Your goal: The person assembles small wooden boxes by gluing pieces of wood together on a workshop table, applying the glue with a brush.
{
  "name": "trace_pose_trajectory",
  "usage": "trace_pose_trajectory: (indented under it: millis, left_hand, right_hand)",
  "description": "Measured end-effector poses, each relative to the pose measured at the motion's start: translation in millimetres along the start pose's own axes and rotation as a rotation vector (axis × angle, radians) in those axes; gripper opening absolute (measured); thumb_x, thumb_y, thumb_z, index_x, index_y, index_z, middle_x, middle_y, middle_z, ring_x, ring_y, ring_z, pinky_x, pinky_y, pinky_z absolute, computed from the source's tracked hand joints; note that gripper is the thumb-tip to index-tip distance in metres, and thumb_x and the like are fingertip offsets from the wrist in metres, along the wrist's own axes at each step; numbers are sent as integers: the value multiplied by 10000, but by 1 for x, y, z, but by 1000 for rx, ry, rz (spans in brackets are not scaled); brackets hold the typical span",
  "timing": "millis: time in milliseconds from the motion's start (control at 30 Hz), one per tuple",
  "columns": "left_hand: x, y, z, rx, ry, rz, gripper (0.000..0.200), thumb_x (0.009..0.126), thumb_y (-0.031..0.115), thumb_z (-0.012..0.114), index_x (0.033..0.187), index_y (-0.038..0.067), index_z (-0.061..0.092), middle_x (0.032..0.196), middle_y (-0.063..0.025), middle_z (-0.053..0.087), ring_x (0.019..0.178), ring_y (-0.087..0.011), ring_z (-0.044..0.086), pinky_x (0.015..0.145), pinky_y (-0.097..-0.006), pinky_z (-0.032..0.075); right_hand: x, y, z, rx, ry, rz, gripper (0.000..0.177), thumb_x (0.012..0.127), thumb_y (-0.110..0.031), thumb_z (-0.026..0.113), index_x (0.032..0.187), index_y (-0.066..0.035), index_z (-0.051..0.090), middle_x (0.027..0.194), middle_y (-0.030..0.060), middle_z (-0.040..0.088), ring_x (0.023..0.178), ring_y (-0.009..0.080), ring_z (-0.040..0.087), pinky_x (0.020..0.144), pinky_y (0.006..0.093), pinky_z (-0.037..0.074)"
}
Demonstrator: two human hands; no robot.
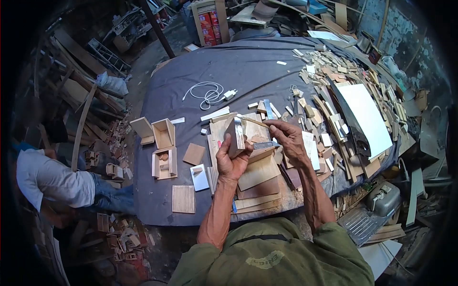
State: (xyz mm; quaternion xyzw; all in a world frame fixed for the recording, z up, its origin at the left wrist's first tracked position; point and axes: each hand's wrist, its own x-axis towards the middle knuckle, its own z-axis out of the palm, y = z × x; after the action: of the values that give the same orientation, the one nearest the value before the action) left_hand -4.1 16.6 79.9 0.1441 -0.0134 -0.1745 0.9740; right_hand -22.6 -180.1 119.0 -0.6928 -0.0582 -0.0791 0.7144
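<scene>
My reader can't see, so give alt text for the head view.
Left hand grips a small brown wooden block; right hand holds a thin tan stick beside it, above a grey-clothed table with pale wood scraps.

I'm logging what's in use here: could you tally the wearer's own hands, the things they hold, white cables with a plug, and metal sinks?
Hands: 2 (left hand, right hand)
Held things: 2 (wooden piece, thin stick)
White cable with plug: 1
Metal sink: 1
Total: 6
</scene>
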Motion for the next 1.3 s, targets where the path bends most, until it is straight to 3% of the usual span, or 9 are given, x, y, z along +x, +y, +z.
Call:
trace_pose_trajectory:
  millis: [300,467,600,667,767,867,1067,1100,1300]
  left_hand:
    - [8,-6,-7,-23,5,-36,337,989,300,604,1187,28,615,921,-152,661,766,-214,652,758,-373,564]
    - [14,-9,-9,20,137,-15,366,989,317,600,1201,18,601,957,-164,656,779,-212,662,781,-371,562]
    - [20,-13,-19,18,-29,-64,361,986,314,606,1199,23,608,953,-151,654,770,-223,653,765,-372,566]
    - [16,-15,-13,-26,45,-84,350,987,313,603,1185,24,609,949,-148,651,763,-221,645,757,-369,562]
    - [5,-21,5,6,60,-103,337,992,309,596,1172,24,610,947,-145,648,754,-214,633,758,-364,556]
    - [0,-28,5,-38,31,-163,329,1000,298,581,1182,24,607,935,-145,633,751,-210,627,770,-363,552]
    - [-17,-32,8,-20,-14,-238,353,1000,310,578,1224,37,596,915,-142,611,742,-204,623,772,-361,539]
    - [-17,-33,5,-30,-27,-244,350,999,308,580,1223,40,599,917,-143,614,746,-205,624,771,-363,539]
    - [-19,-37,-1,-64,-28,-289,331,990,295,597,1205,44,617,928,-145,633,796,-217,637,768,-375,540]
  right_hand:
    - [-10,8,-9,-84,-30,-4,219,985,-135,627,1159,-53,730,1015,41,723,935,129,638,814,276,510]
    - [-35,9,-15,-79,-64,-50,212,982,-108,626,1151,-36,733,924,23,663,768,84,552,673,235,456]
    - [-57,5,-15,32,-49,-39,199,981,-115,632,1132,-33,731,869,0,631,652,47,478,542,206,369]
    - [-66,6,-14,110,-5,-43,203,981,-122,636,1139,-29,723,868,-10,627,653,45,471,536,207,356]
    - [-67,5,-4,62,183,-117,213,974,-100,645,1168,-40,707,928,-29,646,662,34,478,556,196,381]
    - [-68,1,-3,63,241,-87,222,959,4,608,1168,-11,682,1097,54,634,1078,157,625,1000,305,512]
    - [-70,11,-3,-134,391,-181,224,955,23,604,1161,-26,677,1046,44,637,1047,138,625,954,280,519]
    - [-71,10,-2,-85,419,-235,210,964,-8,622,1160,-40,690,1010,20,653,943,105,612,851,242,498]
    - [-86,10,-7,-131,333,-205,212,954,11,621,1149,-40,688,1028,15,657,977,103,624,849,240,500]
